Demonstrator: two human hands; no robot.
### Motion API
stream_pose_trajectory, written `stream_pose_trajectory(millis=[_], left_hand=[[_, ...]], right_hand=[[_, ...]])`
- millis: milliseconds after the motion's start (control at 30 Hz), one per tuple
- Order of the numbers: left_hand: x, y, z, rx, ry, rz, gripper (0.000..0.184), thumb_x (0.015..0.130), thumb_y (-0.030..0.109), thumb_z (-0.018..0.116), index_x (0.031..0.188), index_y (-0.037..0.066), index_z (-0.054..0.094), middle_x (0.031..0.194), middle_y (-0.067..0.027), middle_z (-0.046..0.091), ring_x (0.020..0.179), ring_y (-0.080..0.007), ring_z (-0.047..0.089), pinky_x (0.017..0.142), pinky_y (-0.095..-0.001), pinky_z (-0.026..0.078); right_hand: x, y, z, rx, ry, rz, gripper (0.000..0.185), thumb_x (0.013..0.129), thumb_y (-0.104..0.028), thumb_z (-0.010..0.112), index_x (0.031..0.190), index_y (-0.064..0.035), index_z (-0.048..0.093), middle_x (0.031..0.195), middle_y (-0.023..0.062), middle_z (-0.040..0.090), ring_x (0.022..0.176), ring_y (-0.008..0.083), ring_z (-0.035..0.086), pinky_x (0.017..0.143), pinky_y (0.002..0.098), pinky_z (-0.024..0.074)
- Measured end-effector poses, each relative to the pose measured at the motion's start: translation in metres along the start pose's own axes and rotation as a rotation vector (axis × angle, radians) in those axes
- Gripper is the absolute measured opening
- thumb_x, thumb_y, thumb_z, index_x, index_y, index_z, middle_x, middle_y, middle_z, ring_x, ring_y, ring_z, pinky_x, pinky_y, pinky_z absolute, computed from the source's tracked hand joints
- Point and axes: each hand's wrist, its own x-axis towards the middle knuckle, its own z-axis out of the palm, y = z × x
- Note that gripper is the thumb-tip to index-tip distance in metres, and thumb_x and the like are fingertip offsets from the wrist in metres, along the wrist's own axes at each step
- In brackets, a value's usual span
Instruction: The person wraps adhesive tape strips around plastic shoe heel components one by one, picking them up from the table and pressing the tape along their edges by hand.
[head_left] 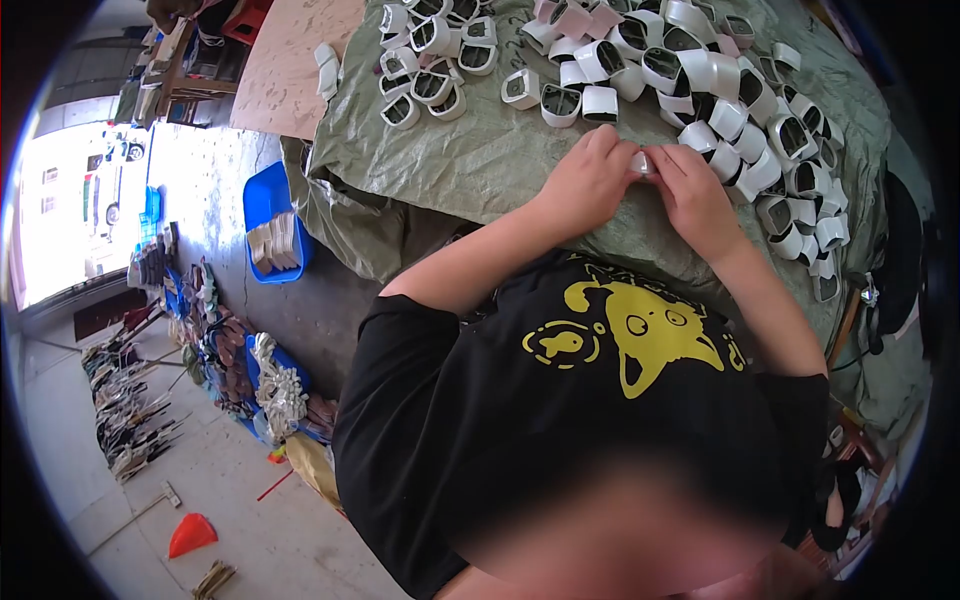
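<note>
Just above the near edge of the sheet-covered table, my left hand (592,180) and my right hand (697,198) meet at the fingertips. Between them they pinch a small glossy white piece (641,163), mostly hidden by the fingers. Its kind cannot be made out; it resembles the white bands nearby. Directly beyond my hands lies a big heap of looped white bands with dark linings (700,75), which look like slipper straps. A single white band (600,103) rests closest to my left fingers. Another smaller cluster of such bands (432,65) sits farther left.
A creased green sheet (430,150) drapes over the table. Bare board (300,60) shows at its left, with a white piece (327,70) on it. On the floor stand a blue basin (268,200) with stacked pieces, heaped materials (225,350) and a red dustpan (192,535).
</note>
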Motion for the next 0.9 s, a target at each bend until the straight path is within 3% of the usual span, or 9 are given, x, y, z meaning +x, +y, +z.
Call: stream_pose_trajectory(millis=[67,133,333,533,800,900], left_hand=[[0.003,0.000,0.005,0.084,-0.004,-0.014,0.028,0.090,0.011,0.065,0.116,0.002,0.060,0.099,-0.0147,0.053,0.093,-0.0352,0.058,0.081,-0.0432,0.050],[0.004,0.001,0.005,0.130,-0.005,-0.021,0.027,0.091,0.012,0.063,0.115,0.002,0.059,0.100,-0.0152,0.053,0.094,-0.0364,0.056,0.083,-0.0442,0.049],[0.006,0.002,-0.007,-0.054,0.011,-0.088,0.023,0.092,0.014,0.061,0.111,0.001,0.060,0.101,-0.0167,0.054,0.095,-0.0361,0.056,0.084,-0.0444,0.048],[0.003,0.008,-0.019,-0.207,-0.008,-0.133,0.022,0.097,0.013,0.058,0.115,0.001,0.061,0.104,-0.0170,0.055,0.092,-0.0353,0.058,0.081,-0.0437,0.049],[-0.001,0.015,-0.031,-0.424,-0.006,-0.212,0.028,0.100,0.011,0.055,0.125,-0.001,0.059,0.104,-0.0142,0.055,0.088,-0.0254,0.059,0.079,-0.0344,0.049],[0.002,0.015,-0.038,-0.753,-0.050,-0.262,0.030,0.103,0.014,0.053,0.129,0.000,0.057,0.103,-0.0100,0.055,0.089,-0.0179,0.059,0.079,-0.0310,0.050]], right_hand=[[0.000,0.002,0.006,-0.128,0.030,-0.032,0.033,0.091,-0.007,0.065,0.123,0.0017,0.062,0.114,0.0155,0.062,0.103,0.0331,0.061,0.088,0.0397,0.0496],[0.002,0.006,0.008,-0.064,0.045,-0.014,0.033,0.092,-0.007,0.065,0.123,0.0017,0.062,0.113,0.0155,0.062,0.102,0.0328,0.061,0.088,0.0392,0.0496],[0.009,-0.005,-0.010,0.161,0.025,0.081,0.030,0.094,-0.008,0.063,0.123,0.0014,0.062,0.108,0.0156,0.064,0.098,0.0315,0.062,0.086,0.0375,0.0500],[0.014,-0.009,-0.009,0.194,0.001,0.119,0.029,0.095,-0.009,0.062,0.122,0.0008,0.063,0.107,0.0151,0.066,0.096,0.0309,0.063,0.085,0.0361,0.0504],[0.015,-0.031,-0.020,0.243,0.067,0.137,0.024,0.096,-0.009,0.061,0.117,0.0020,0.065,0.105,0.0135,0.068,0.093,0.0267,0.065,0.084,0.0328,0.0505],[0.017,-0.033,-0.032,0.405,0.030,0.215,0.023,0.096,-0.010,0.061,0.116,0.0023,0.067,0.103,0.0124,0.068,0.090,0.0232,0.065,0.083,0.0305,0.0503]])
